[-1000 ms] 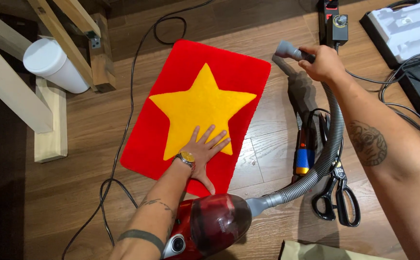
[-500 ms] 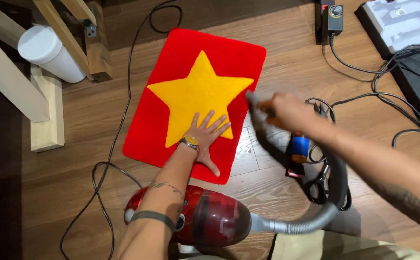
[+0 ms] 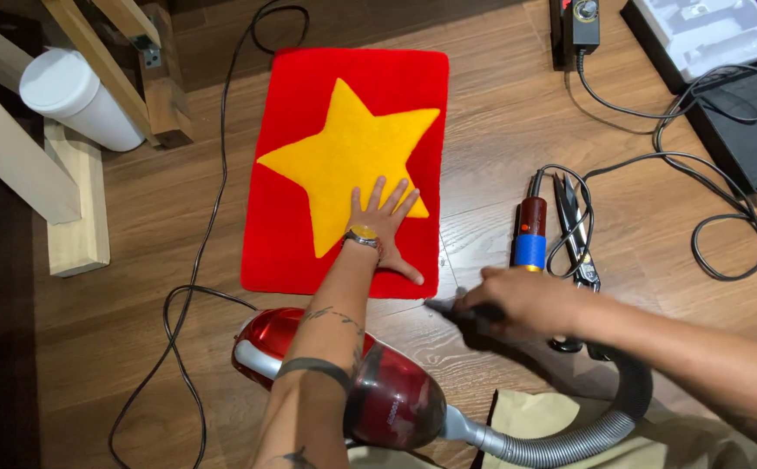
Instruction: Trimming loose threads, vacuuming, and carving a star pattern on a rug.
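- Red tufted rug [image 3: 287, 174] with a yellow five-point star [image 3: 352, 152] lies flat on the wood plank floor [image 3: 500, 139], long side running away from the person.
- Left hand [image 3: 385, 227] is flat on the rug, palm down, fingers spread over the star's lower right arm, thumb out toward the rug's near right corner. Nothing gripped. Watch [image 3: 363, 234] on the wrist.
- Right hand [image 3: 522, 304] is just off the rug's near right corner, closed around the dark end of the vacuum hose [image 3: 569, 439]. Motion-blurred; nozzle tip [image 3: 439, 305] points left and sits close to the rug's near edge. Cannot tell if the tip touches the rug or the floor.
- Grey ribbed hose loops from the right hand down and back to the red canister vacuum [image 3: 378, 391], which sits on the floor just near of the rug, partly under the left forearm.
- Right of the rug, beyond the right hand: a red-and-blue handheld tool [image 3: 530, 233] with a black cord, and black scissors [image 3: 576, 230] beside it.
- Left side: white cylindrical container [image 3: 79, 97] lying against a wooden frame [image 3: 66, 182]. A black power cord [image 3: 205, 252] runs along the rug's left edge.
- Top right: a black box with a knob [image 3: 576, 19], a dark case [image 3: 747, 139], and loose black cables [image 3: 708, 217].
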